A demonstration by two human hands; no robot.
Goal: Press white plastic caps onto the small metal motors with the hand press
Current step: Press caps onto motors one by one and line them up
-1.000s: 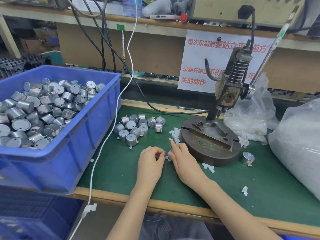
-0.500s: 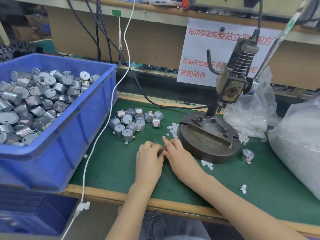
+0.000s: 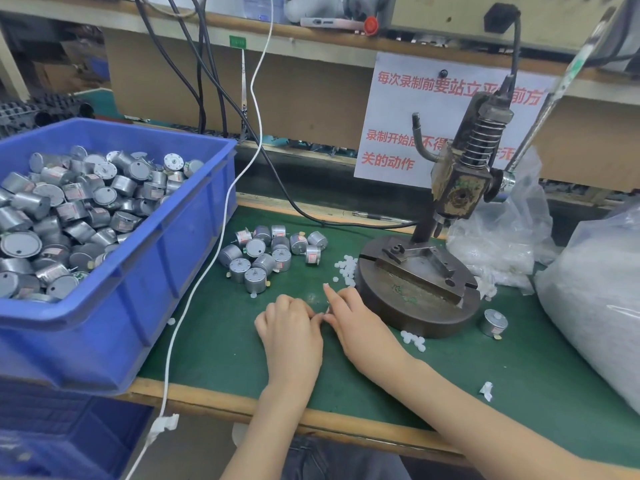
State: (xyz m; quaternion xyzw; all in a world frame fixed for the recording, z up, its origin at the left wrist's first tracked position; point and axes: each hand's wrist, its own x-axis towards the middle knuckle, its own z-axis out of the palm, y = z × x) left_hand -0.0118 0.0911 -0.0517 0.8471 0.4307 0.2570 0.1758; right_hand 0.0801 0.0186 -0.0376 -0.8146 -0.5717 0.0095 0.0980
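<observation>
Green surface (image 3: 519,375), wooden front edge. At left edge: blue bin (image 3: 138,289), heaped with motors (image 3: 69,216). Just beside bin, mid-surface: loose motors (image 3: 266,258) in a cluster, some upright, some tipped. Toward far right corner: press (image 3: 457,188) on round base (image 3: 415,306), lever slanting up and right. Caps (image 3: 346,268) scattered against left side of base, a few more at its front. Lone motor (image 3: 493,322) upright, just right of base. Along right edge: bags (image 3: 595,299) of white pieces. Left hand (image 3: 291,336) and right hand (image 3: 360,327) together near front edge, between loose motors and base, fingertips touching. Left fingers curled under, right forefinger pointing to far edge. Small white piece glimpsed between them. Grip hidden, so clamped or not cannot be told. White cable (image 3: 214,258) trailing over front edge beside bin.
</observation>
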